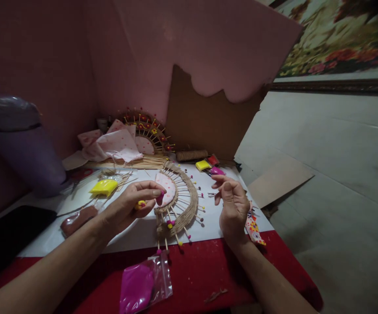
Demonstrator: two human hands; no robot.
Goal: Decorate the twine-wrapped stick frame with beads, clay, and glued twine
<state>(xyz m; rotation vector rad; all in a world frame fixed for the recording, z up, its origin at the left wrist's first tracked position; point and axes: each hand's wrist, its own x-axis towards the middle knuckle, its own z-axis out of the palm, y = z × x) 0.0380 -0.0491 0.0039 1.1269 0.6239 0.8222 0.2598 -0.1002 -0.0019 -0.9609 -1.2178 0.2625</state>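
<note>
Between the thumb and fingers of my left hand [138, 196] is a small lump of magenta clay [160, 198]. A yellow and red bit [140, 204] shows lower against the same fingers. My right hand [233, 205] hovers over the table's right side, fingers loosely bent and apart, with nothing visible in them. Close to its fingertips is a small metallic piece [211, 194]; whether they touch, I cannot tell. Between the hands lies a half-round fan of sticks with a twine-wrapped band [192, 198], a dotted pink fabric centre [169, 192] and coloured balls on the stick tips.
A bag of magenta clay [138, 285] lies on the red cloth [208, 270] in front. Yellow clay [104, 187] and a brown packet [79, 220] sit left. Behind are a finished fan [154, 131], a twine roll [191, 155] and brown cardboard [205, 122].
</note>
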